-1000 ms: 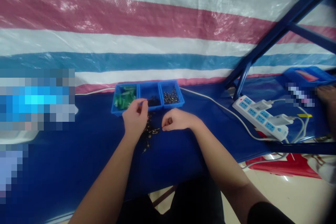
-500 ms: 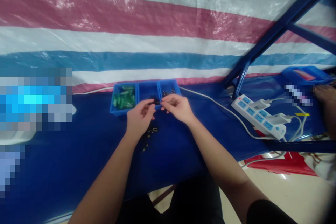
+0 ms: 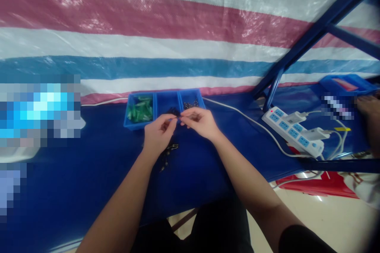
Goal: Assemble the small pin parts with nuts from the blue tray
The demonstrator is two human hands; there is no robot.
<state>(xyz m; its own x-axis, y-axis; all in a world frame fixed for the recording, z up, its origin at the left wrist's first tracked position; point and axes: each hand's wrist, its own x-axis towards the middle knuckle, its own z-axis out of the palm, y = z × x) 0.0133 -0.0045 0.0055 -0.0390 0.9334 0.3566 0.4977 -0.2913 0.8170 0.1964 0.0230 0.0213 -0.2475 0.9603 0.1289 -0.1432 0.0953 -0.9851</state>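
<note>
Left hand [image 3: 159, 131] and right hand [image 3: 200, 123] meet at the fingertips, pinching a tiny part [image 3: 178, 117] too small to identify, near a three-section blue tray [image 3: 139, 126] of green pieces [image 3: 140, 110], dark bits [image 3: 172, 110] and shiny bits [image 3: 190, 104], with loose metal parts [image 3: 169, 152] on the table [image 3: 97, 174] beside the left hand.

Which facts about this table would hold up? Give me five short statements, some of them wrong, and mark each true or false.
1. The left hand and right hand are close together at the fingertips. True.
2. The green pieces lie in the right-hand blue bin. False: they lie in the left-hand blue bin.
3. Small metallic parts lie loose on the blue tabletop. True.
4. The white power strip has nothing plugged in. False: two white adapters are plugged into it.
5. A striped sheet hangs behind the bins. True.
</note>
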